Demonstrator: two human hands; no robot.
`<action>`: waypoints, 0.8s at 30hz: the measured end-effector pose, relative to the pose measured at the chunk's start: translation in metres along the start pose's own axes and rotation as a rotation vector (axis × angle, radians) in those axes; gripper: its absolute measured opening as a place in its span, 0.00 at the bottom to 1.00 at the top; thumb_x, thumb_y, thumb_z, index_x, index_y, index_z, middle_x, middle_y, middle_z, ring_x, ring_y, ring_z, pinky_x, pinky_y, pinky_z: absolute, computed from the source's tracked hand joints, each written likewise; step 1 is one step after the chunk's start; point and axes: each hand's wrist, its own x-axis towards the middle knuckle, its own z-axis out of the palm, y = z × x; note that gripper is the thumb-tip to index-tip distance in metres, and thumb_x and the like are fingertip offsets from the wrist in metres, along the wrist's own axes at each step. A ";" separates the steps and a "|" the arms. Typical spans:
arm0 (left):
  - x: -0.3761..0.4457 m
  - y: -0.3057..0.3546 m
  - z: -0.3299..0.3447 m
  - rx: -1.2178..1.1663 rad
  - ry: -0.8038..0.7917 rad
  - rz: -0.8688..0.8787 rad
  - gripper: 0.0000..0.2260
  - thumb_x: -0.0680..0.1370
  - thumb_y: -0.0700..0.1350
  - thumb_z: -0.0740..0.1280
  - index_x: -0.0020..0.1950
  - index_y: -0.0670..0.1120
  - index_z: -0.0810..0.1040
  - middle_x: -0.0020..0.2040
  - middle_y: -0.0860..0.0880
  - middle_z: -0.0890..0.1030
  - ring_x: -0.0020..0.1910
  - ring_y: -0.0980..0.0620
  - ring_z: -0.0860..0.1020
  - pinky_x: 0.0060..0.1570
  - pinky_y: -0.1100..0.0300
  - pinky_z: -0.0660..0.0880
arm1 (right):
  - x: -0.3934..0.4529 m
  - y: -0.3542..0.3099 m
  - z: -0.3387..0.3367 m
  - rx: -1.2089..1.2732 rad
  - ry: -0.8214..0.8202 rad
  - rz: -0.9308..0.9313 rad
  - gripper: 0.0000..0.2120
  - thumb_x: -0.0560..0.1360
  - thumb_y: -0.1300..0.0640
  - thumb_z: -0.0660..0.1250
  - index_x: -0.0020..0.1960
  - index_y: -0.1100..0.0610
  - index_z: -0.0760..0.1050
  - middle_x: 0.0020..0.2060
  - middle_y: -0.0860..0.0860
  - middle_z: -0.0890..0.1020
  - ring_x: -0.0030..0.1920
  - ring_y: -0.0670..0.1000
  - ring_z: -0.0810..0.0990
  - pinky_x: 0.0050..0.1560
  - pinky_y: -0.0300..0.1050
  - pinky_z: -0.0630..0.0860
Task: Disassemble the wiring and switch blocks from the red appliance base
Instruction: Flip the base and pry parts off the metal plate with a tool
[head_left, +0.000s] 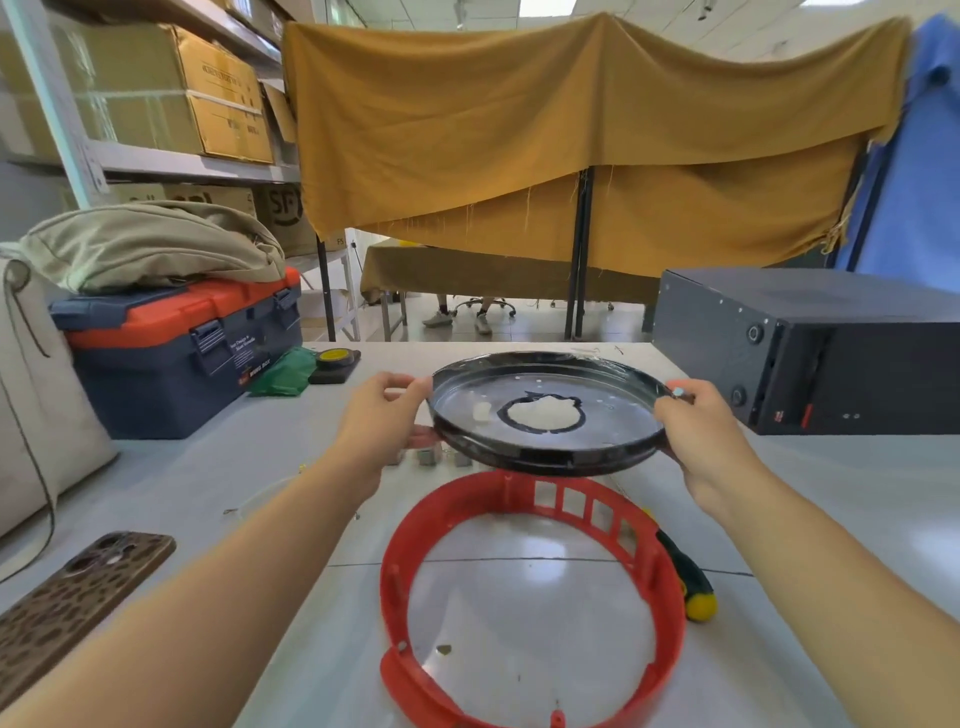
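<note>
While both hands grasp its rim, the black round pan (545, 415) is held level above the table (805, 519): left hand (382, 415) grips the left edge, right hand (698, 431) the right. Beneath, nearer, the red appliance base (530, 597) lies flat, a screwdriver (691, 582) touching its right side.

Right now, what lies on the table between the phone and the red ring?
In the head view, only the left forearm crosses above that stretch between the phone and the red ring; the table beneath looks bare.
</note>
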 end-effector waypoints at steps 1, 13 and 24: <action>0.003 -0.001 0.002 -0.032 -0.013 -0.006 0.08 0.77 0.50 0.65 0.54 0.48 0.74 0.49 0.49 0.80 0.33 0.54 0.83 0.42 0.57 0.80 | 0.007 0.002 0.002 0.012 -0.009 0.015 0.19 0.77 0.63 0.59 0.67 0.56 0.66 0.50 0.50 0.73 0.52 0.51 0.72 0.64 0.54 0.72; 0.061 -0.024 0.017 -0.060 -0.115 -0.077 0.24 0.74 0.45 0.70 0.68 0.44 0.68 0.60 0.48 0.76 0.61 0.47 0.73 0.65 0.50 0.67 | 0.059 0.029 0.037 -0.005 -0.123 0.016 0.29 0.73 0.51 0.72 0.69 0.52 0.61 0.59 0.50 0.70 0.59 0.52 0.71 0.54 0.45 0.65; 0.107 -0.052 0.035 0.197 -0.059 -0.056 0.04 0.78 0.46 0.65 0.49 0.49 0.79 0.51 0.47 0.80 0.52 0.49 0.77 0.47 0.59 0.72 | 0.086 0.046 0.057 -0.078 -0.249 0.092 0.29 0.77 0.49 0.66 0.73 0.51 0.57 0.61 0.48 0.66 0.60 0.52 0.69 0.56 0.45 0.65</action>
